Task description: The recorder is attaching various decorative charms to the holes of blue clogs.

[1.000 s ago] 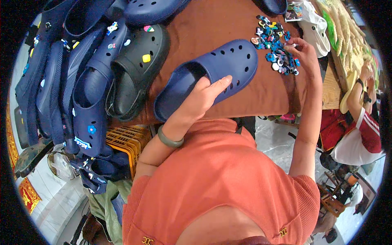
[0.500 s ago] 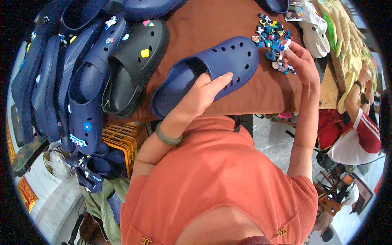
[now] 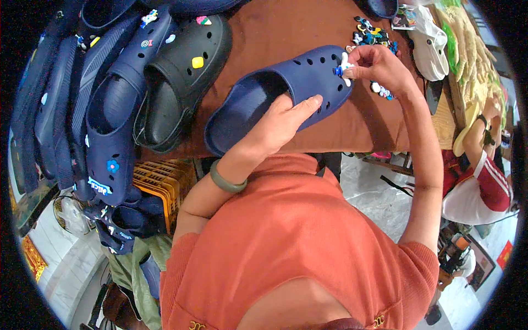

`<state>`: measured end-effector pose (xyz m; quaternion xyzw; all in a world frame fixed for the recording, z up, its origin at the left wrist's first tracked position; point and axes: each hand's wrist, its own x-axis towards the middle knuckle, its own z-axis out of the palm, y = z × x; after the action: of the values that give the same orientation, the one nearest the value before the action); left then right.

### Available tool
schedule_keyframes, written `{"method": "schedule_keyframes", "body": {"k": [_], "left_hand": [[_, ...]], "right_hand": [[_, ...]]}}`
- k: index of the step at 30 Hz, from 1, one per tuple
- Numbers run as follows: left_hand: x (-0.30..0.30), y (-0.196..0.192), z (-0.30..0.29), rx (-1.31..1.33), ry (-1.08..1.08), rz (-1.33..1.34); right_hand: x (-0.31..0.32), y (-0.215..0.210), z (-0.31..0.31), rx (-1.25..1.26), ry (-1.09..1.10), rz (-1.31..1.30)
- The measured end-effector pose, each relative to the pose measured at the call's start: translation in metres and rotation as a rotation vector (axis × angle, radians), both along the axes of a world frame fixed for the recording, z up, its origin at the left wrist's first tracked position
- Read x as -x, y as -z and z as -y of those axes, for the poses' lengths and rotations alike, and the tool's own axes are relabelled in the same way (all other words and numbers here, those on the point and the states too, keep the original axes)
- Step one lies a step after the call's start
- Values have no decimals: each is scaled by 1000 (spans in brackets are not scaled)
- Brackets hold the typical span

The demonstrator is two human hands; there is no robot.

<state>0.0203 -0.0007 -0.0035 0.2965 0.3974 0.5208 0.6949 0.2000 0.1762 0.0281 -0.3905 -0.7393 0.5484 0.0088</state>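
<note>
A navy blue clog (image 3: 308, 82) with round holes lies tilted over the brown cloth, its toe to the upper right. My left hand (image 3: 286, 122) grips its side, thumb on top near the holes and fingers hidden inside the foot opening. Between thumb and fingertips my right hand (image 3: 377, 69) pinches a small white and blue shoe charm (image 3: 345, 70), which is at the clog's toe by the holes. Whether the charm is seated in a hole I cannot tell. Just beyond that hand lies a pile of colourful shoe charms (image 3: 379, 37), partly covered by it.
To the left stand a black clog (image 3: 173, 82) with charms and several navy clogs (image 3: 113, 104). White clogs (image 3: 430, 52) lie at the right edge of the brown cloth (image 3: 264, 33). Below the table is a yellow crate (image 3: 159, 184). Another person's arm (image 3: 476, 135) is at far right.
My right hand has moved left from the charm pile to the clog's toe, carrying the white and blue charm. My left hand keeps its hold on the clog.
</note>
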Motion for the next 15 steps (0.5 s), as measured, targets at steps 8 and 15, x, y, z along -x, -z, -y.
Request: {"method": "schedule_keyframes", "body": {"k": [8,15], "left_hand": [[-2,7,-1,42,-18,-26],[-2,2,0,36,-55,-48]], "right_hand": [[12,-8,-19,-158,-155,233],[24,-10,-20,172,-190,328]]}}
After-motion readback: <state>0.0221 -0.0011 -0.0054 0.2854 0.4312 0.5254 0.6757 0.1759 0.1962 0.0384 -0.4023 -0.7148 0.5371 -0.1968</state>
